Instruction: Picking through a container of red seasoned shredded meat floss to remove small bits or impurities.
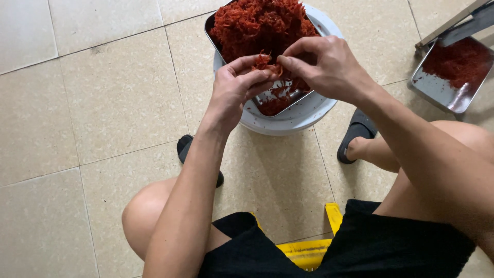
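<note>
A heap of dark red, stringy shreds fills a square metal tray set on a white round bucket, which stands on beige floor tiles before a yellow stool. A second metal tray with a thinner layer of red shreds lies to the right. Over the first tray's near edge, the left hand and right hand pinch a small red clump between narrowed fingertips.
</note>
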